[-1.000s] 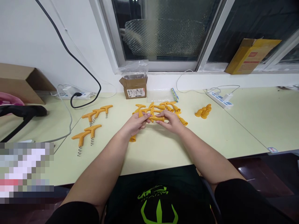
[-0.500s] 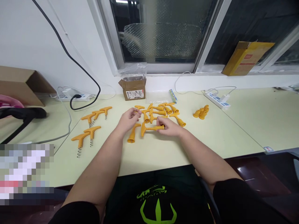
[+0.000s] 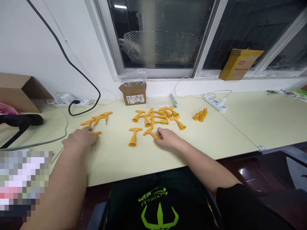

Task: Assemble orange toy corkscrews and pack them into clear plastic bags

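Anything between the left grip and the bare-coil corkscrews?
Nothing visible: the left grip is right at the bare-coil corkscrews, overlapping the handle of the frontmost one in view. Whether it touches is unclear.

Moves the left hand point(image 3: 78, 139) away from the central cluster of yellow pieces point(image 3: 161, 122), out over the bare-spiral corkscrews point(image 3: 97, 119), now covering much of the nearer two. Widens the gap to the right hand point(image 3: 168, 138). Swings the T-handled piece point(image 3: 148, 131) in that grasp from nearly crosswise to a slant.
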Demonstrator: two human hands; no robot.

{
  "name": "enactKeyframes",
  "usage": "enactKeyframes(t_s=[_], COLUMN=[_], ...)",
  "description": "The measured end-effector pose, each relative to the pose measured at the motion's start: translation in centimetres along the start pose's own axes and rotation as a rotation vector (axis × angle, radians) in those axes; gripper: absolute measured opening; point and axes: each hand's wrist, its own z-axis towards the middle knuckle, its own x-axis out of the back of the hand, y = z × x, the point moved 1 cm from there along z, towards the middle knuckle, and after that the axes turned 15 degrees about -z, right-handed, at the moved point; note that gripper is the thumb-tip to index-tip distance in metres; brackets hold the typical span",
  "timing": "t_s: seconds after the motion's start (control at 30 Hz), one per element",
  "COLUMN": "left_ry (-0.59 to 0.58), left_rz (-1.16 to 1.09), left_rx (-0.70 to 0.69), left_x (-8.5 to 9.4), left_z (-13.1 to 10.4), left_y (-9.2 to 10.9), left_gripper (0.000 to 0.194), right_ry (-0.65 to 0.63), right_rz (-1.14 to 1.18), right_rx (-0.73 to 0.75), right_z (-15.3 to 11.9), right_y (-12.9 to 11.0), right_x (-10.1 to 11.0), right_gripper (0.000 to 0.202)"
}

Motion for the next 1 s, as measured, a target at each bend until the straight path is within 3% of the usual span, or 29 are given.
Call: enactKeyframes(t_s=[0.1, 0.2, 0.3, 0.43, 0.5, 0.57, 0.63, 0.7, 0.77, 0.83, 1.0], left_ry=[0.076, 0.019, -0.106, -0.098, -0.101, -0.114, -0.115, -0.104, -0.066, 0.0, 0.121], left_rz=[0.205, 0.273, 0.29, 0.255, 0.273, 0.319, 0.373, 0.411, 0.421, 0.408, 0.155], left_rx=[0.012, -0.027, 0.012, -0.033, -0.06, -0.116, -0.19, -0.241, -0.259, -0.269, -0.267], left_x=[0.0, -0.6, -1.3, -2.2, -2.4, -2.5, -2.2, -1.8, -1.1, -0.5, 0.5], left_z=[-0.6, 0.5, 2.2, 3.2, 3.3, 3.4, 3.5, 3.5, 3.4, 3.2, 2.8], left_y=[0.0, -0.3, -1.3, -2.3, -2.6, -2.9, -3.1, -2.9, -2.2, -0.9, 3.5], left_gripper=[0.027, 0.031, 0.038, 0.04, 0.037, 0.037, 0.039, 0.041, 0.042, 0.042, 0.043], right_ry=[-0.002, 0.034, 0.024, 0.013, 0.077, 0.225, 0.381, 0.457, 0.44, 0.367, 0.285], right_rz=[-0.018, 0.036, 0.178, 0.342, 0.343, 0.274, 0.104, -0.133, -0.36, -0.519, -0.644], right_rx=[-0.06, -0.088, 0.004, 0.177, 0.232, 0.202, 0.06, -0.167, -0.442, -0.626, -0.582], right_z=[0.0, -0.1, -0.5, -1.9, -2.4, -2.6, -2.6, -2.5, -2.5, -2.7, -2.4], right_y=[-1.1, -2.1, -2.8, -1.8, 0.1, 3.2, 7.1, 11.3, 15.2, 18.0, 20.2], right_x=[-0.9, -1.6, -2.1, -2.1, -1.6, -0.3, 1.6, 3.8, 5.6, 6.6, 6.4], right_gripper=[0.025, 0.032, 0.042, 0.051, 0.049, 0.041, 0.032, 0.03, 0.034, 0.036, 0.035])
